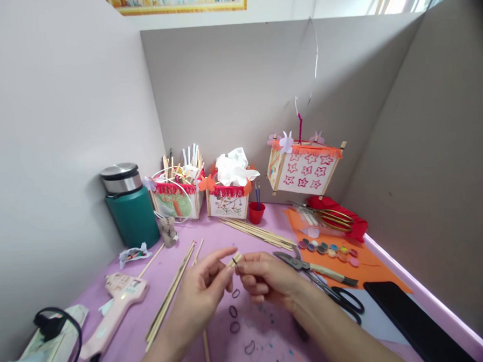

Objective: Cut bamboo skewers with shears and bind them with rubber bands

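Thin pale stick [236, 259], dark-banded tip.

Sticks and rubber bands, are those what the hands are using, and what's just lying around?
In use: short sticks, pinched by left hand and right hand; rubber bands.
Lying about: glue gun, scissors, paint pots, flask, hanging lantern.

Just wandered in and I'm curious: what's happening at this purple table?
A person sits at a purple craft table. Their left hand and right hand meet over the table, pinching the end of a thin wooden stick with a small dark band around it. More small dark rubber bands lie just below the hands. A pink glue gun lies to the left, scissors to the right, and a paper lantern hangs behind.
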`<state>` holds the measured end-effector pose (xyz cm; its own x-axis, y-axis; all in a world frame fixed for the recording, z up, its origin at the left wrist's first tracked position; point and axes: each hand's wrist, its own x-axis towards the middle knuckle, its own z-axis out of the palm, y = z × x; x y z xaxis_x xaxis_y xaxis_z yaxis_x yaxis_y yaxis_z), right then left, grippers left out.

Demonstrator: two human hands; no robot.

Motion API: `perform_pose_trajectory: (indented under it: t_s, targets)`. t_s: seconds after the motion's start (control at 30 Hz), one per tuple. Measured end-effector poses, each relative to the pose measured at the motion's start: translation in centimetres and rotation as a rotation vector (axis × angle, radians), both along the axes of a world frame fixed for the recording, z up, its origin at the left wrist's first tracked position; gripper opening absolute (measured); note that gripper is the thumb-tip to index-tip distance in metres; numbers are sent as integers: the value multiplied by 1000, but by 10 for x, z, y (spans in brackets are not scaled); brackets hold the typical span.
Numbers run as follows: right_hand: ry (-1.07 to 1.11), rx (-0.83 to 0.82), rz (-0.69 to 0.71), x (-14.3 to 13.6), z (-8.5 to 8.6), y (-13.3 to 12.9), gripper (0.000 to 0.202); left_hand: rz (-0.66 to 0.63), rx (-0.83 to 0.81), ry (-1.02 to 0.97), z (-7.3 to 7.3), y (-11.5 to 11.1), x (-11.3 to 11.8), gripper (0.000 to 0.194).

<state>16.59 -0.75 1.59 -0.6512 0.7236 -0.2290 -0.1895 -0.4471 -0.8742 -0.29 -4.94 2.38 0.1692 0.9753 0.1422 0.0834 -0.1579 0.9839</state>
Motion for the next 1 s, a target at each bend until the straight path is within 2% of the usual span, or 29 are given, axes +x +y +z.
perform_pose_trajectory:
  t_s: [0.07, 0.17, 0.27, 0.33, 0.43, 0.53, 0.6, 0.7, 0.77, 0.83, 0.9, 1.0]
  targets:
    - [-39, 81, -37, -3, 2, -4, 24, 21, -119, -151, -2, 5, -4, 45]
    - [-226, 379, -86, -5, 13, -13, 18, 41, -243, -278, -6, 11, -9, 49]
    - [-398, 639, -123, -6, 24, -21, 11, 31, -269, -157, -9, 14, -9, 50]
    - [-445, 716, -195, -7, 28, -22, 11, 23, -216, 9, -8, 13, -7, 43]
    - [-425, 598, -226, -1, 27, -16, 10, -14, -76, 206, -3, 7, -3, 28]
    - [-301, 357, -119, 7, 21, -5, 8, -145, -35, 276, 2, 0, 0, 23]
    - [-219, 219, -54, 8, 15, -1, 7, -200, -69, 249, 3, -3, 1, 22]
    - [-66, 45, -2, 4, 9, 0, 7, -145, -115, 107, 4, -3, -1, 26]
    - [61, -40, -18, 2, 7, 0, 12, -113, -140, -21, 3, -1, -3, 37]
    - [144, -76, -97, 4, 8, 3, 20, -101, -175, -148, 2, 3, -7, 46]
    - [124, -59, -211, 8, 9, 6, 28, -88, -219, -268, 0, 7, -10, 44]
    - [-1, 85, -300, 9, 10, 5, 28, -78, -267, -394, -2, 11, -12, 39]
